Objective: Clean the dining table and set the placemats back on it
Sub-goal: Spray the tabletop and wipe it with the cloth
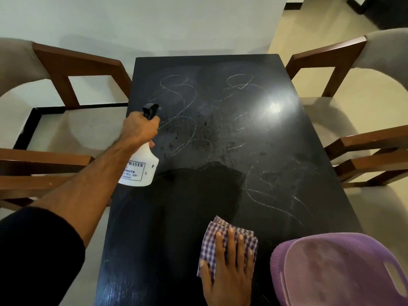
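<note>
Head view: chalk-scrawled, spray-speckled black table [276, 151]

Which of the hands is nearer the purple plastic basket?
Right. The right hand presses the checked cloth just beside the purple plastic basket; the left hand holds the white spray bottle across the table.

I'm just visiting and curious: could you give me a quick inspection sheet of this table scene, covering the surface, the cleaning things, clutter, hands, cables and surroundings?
Surface: dark dining table with white chalky scribbles, wet droplets mid-table and a glare spot.
Job's things: white spray bottle held above the table's left edge; checked cloth flat on the near part. No placemats seen.
Clutter: purple plastic basket at the near right corner.
Hands: left hand grips the bottle's neck at the trigger; right hand presses flat on the cloth.
Cables: nothing seen.
Surroundings: wooden chairs with pale cushions, left and right; pale floor.
</note>
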